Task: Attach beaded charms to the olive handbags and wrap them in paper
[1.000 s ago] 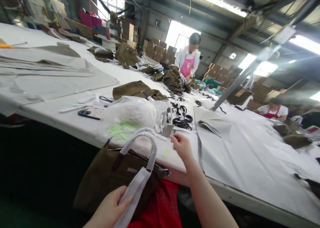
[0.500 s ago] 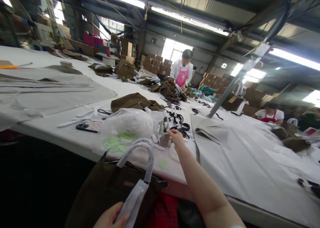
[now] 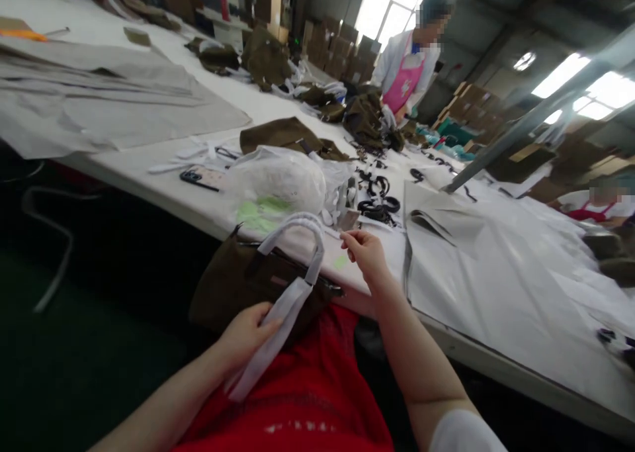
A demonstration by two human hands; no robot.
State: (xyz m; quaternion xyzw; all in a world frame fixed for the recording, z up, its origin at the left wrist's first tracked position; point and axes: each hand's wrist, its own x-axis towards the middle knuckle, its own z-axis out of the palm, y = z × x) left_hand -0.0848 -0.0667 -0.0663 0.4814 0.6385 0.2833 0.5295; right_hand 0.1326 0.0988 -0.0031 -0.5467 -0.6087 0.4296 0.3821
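Note:
A dark olive handbag (image 3: 223,283) leans at the table edge against my lap. Its handle (image 3: 302,222), covered in white wrapping, arches above the bag's top. My left hand (image 3: 254,333) is closed around a white-wrapped strap (image 3: 288,306) that hangs down over my red apron (image 3: 297,399). Just right of the handle, above the table edge, my right hand (image 3: 366,250) has thumb and fingers pinched together. Whatever is between those fingertips is too small to make out. A clear plastic bag (image 3: 278,177) and light green pieces (image 3: 262,212) lie behind the handle.
Black rings and straps (image 3: 380,204) lie beyond my right hand. A phone (image 3: 201,177) rests near the table's edge. Grey sheets (image 3: 446,220) cover the right side, and a metal post (image 3: 496,154) rises there. A person in a pink apron (image 3: 404,85) stands across the table.
My right hand has drawn back from the small items beside the plastic bag towards the handbag's handle. My left hand keeps its hold on the strap. The view has tipped downward.

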